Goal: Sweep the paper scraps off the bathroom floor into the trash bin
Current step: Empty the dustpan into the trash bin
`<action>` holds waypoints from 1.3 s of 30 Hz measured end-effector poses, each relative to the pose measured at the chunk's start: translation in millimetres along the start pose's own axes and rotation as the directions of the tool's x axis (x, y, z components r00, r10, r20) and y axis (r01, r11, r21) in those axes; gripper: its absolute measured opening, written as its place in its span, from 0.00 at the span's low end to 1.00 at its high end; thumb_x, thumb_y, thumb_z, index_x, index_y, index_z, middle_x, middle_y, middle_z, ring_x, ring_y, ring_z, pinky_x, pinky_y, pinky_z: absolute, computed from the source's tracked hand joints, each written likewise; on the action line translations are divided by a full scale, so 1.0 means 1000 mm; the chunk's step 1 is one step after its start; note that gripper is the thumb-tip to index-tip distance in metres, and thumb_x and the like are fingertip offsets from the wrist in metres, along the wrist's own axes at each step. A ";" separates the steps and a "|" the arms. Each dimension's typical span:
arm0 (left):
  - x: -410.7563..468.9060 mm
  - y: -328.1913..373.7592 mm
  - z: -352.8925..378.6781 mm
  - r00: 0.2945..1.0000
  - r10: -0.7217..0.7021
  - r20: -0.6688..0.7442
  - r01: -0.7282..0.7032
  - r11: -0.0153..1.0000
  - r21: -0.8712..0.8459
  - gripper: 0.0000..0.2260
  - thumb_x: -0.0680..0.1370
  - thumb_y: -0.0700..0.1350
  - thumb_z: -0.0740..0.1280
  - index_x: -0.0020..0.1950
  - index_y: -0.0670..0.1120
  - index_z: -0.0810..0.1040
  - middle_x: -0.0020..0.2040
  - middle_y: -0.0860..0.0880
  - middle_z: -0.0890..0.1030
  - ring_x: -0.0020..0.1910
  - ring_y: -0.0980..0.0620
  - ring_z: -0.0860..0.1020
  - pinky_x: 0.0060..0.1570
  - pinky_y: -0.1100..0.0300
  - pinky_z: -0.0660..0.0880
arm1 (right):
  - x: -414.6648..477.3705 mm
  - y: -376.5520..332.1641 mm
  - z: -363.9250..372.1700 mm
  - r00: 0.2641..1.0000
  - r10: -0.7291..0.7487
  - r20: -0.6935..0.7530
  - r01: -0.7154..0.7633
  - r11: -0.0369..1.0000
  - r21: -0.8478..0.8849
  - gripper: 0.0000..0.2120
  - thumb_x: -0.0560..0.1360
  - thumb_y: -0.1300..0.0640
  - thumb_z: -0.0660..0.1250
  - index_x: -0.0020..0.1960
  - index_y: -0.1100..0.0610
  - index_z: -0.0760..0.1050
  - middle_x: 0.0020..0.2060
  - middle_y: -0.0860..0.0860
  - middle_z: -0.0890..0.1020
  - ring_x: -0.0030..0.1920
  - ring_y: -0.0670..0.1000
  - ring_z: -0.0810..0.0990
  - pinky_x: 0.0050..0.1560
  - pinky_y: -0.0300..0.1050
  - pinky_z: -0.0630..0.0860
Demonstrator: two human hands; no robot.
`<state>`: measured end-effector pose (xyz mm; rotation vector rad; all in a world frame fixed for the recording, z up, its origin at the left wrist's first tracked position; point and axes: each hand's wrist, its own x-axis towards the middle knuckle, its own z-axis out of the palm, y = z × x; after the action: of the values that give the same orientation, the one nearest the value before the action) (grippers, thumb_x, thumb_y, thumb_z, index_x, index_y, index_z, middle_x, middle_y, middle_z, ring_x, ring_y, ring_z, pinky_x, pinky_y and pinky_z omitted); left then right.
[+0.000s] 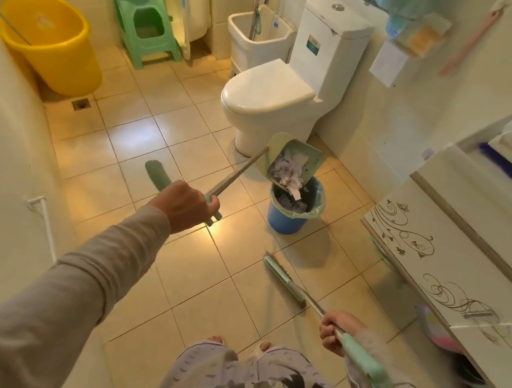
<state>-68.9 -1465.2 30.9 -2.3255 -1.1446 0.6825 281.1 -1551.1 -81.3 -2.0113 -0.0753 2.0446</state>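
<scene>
My left hand (184, 206) grips the long handle of a pale green dustpan (313, 161), which is tilted over a blue trash bin (283, 222) lined with a light bag. White paper scraps (289, 172) slide from the pan's lip into the bin, where more scraps lie. My right hand (335, 331) holds the handle of a green broom (283, 281), whose head rests on the tiled floor below the bin.
A white toilet (268, 97) stands just behind the bin. A vanity cabinet (436, 258) runs along the right. A yellow bucket (52, 40), a green stool (146, 30) with a basin on it and a mop sink (257, 37) line the back. A floor drain (80, 104) sits at left.
</scene>
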 end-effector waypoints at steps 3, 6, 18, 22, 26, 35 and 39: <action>0.006 0.007 -0.002 0.999 0.053 -0.008 -0.053 0.998 0.019 0.18 0.80 0.37 0.61 0.69 0.37 0.62 0.44 0.45 0.83 0.44 0.45 0.84 0.39 0.57 0.77 | 0.000 -0.001 0.003 1.000 -0.008 -0.010 0.007 1.000 -0.029 0.12 0.76 0.70 0.53 0.35 0.61 0.65 0.20 0.53 0.68 0.13 0.47 0.64 0.15 0.32 0.63; 0.012 0.023 -0.001 0.996 0.084 -0.005 -0.084 0.996 -0.008 0.19 0.80 0.37 0.60 0.70 0.36 0.60 0.44 0.44 0.83 0.43 0.45 0.83 0.40 0.58 0.76 | 0.001 -0.003 0.003 1.000 -0.010 -0.016 0.009 0.999 -0.035 0.11 0.75 0.70 0.54 0.36 0.61 0.65 0.22 0.53 0.67 0.13 0.47 0.65 0.15 0.32 0.63; 0.008 0.007 0.017 0.948 0.306 0.089 -0.318 0.929 0.192 0.24 0.79 0.34 0.62 0.72 0.35 0.55 0.44 0.43 0.82 0.42 0.47 0.83 0.41 0.58 0.77 | 0.004 -0.007 -0.001 1.000 0.012 -0.005 -0.012 0.999 -0.039 0.14 0.75 0.69 0.53 0.33 0.59 0.64 0.16 0.53 0.67 0.12 0.47 0.64 0.15 0.31 0.63; 0.010 0.010 0.014 0.923 0.356 0.148 -0.384 0.885 0.263 0.25 0.79 0.34 0.63 0.72 0.34 0.56 0.45 0.43 0.82 0.43 0.48 0.83 0.43 0.58 0.79 | 0.002 -0.008 0.000 1.000 0.017 -0.003 -0.017 0.998 -0.056 0.14 0.75 0.69 0.52 0.32 0.59 0.63 0.16 0.52 0.66 0.12 0.47 0.64 0.15 0.30 0.62; 0.033 -0.020 0.001 0.890 0.420 0.174 -0.452 0.771 0.449 0.25 0.80 0.36 0.63 0.73 0.32 0.55 0.47 0.43 0.84 0.43 0.48 0.84 0.45 0.56 0.80 | 0.002 -0.009 0.000 1.000 0.019 -0.007 -0.020 0.997 -0.070 0.15 0.76 0.69 0.53 0.32 0.59 0.63 0.17 0.52 0.67 0.12 0.47 0.64 0.16 0.31 0.62; 0.036 0.001 -0.015 0.911 0.392 0.124 -0.409 0.828 0.384 0.26 0.79 0.38 0.65 0.73 0.34 0.58 0.50 0.44 0.82 0.44 0.50 0.84 0.44 0.59 0.80 | -0.002 -0.008 0.002 1.000 0.019 -0.007 -0.019 0.998 -0.065 0.14 0.76 0.69 0.53 0.33 0.60 0.64 0.19 0.53 0.67 0.13 0.48 0.65 0.16 0.32 0.63; 0.024 0.032 -0.009 0.918 0.367 0.149 -0.395 0.878 0.272 0.25 0.79 0.35 0.64 0.72 0.33 0.57 0.50 0.43 0.81 0.44 0.48 0.83 0.43 0.58 0.80 | 0.000 -0.008 0.000 1.000 0.017 -0.018 -0.019 0.996 -0.082 0.14 0.75 0.69 0.53 0.32 0.59 0.64 0.18 0.53 0.66 0.13 0.48 0.64 0.15 0.32 0.63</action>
<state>-31.6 -1465.4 13.4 -2.2884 -0.5620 1.0370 282.4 -1543.7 -79.4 -2.0848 -0.1402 2.0669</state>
